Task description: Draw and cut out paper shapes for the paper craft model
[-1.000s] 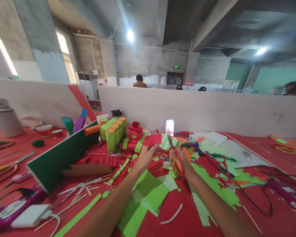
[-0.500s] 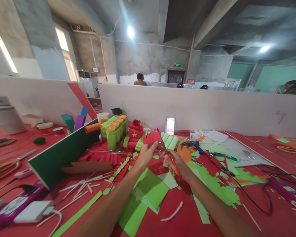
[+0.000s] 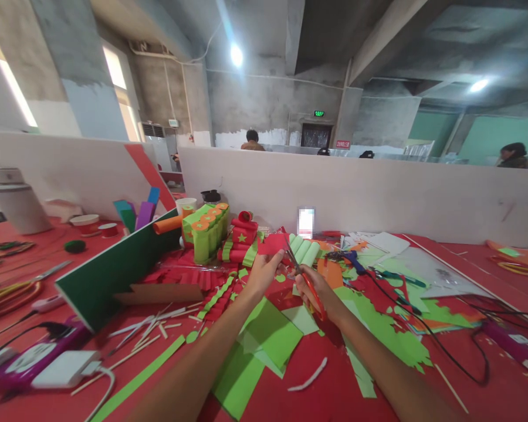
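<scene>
Between the fingers of my left hand (image 3: 266, 272) is a small piece of red paper (image 3: 273, 243), held up above the table. My right hand (image 3: 312, 287) grips a pair of scissors (image 3: 311, 290) by the orange-red handles. The blades point up and away from me, right at the paper's right edge; whether they are cutting into it I cannot tell. Just behind the paper lie pale green paper rolls (image 3: 305, 251). Below my hands are green paper sheets (image 3: 268, 334) and a white curved strip (image 3: 308, 375).
Green and red paper tube models (image 3: 206, 234) stand left of centre beside a dark green board (image 3: 118, 269). A blue glue gun (image 3: 352, 261) with a black cord lies right. Wooden sticks (image 3: 145, 337), a white charger (image 3: 66, 369) and a purple power strip (image 3: 35, 357) lie left. A white partition (image 3: 356, 193) stands behind.
The view has shifted slightly, so most things sit a little further right in it. Both hands keep their hold on the red paper and the scissors.
</scene>
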`<state>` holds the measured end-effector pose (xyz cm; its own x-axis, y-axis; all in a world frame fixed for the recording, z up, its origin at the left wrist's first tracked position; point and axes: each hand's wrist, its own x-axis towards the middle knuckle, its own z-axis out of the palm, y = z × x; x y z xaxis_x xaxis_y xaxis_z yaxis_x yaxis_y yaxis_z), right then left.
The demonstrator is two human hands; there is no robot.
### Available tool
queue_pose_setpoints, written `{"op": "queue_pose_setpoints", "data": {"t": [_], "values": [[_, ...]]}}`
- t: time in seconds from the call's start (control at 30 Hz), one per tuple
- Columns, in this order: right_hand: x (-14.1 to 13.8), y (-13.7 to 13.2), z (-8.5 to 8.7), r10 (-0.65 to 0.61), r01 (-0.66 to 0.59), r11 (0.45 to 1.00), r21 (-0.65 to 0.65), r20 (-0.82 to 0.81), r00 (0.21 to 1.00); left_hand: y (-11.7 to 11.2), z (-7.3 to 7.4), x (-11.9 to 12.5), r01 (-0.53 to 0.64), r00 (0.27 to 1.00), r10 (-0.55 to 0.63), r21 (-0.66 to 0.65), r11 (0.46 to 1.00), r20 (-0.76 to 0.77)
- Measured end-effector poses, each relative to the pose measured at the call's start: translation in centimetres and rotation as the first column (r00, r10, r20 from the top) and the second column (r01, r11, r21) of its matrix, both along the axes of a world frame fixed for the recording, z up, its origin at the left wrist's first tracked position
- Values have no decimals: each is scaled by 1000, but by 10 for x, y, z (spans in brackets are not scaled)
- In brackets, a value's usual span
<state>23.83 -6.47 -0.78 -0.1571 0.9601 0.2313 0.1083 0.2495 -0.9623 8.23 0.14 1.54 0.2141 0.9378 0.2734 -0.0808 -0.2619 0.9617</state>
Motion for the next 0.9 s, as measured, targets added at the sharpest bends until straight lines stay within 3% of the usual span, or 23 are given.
{"op": "queue_pose_setpoints", "data": {"t": [0.9], "values": [[0,-2,1,-22,22,999,28,-3,1000,-4,3,0,8,1000,-7,27,1000,-18]]}}
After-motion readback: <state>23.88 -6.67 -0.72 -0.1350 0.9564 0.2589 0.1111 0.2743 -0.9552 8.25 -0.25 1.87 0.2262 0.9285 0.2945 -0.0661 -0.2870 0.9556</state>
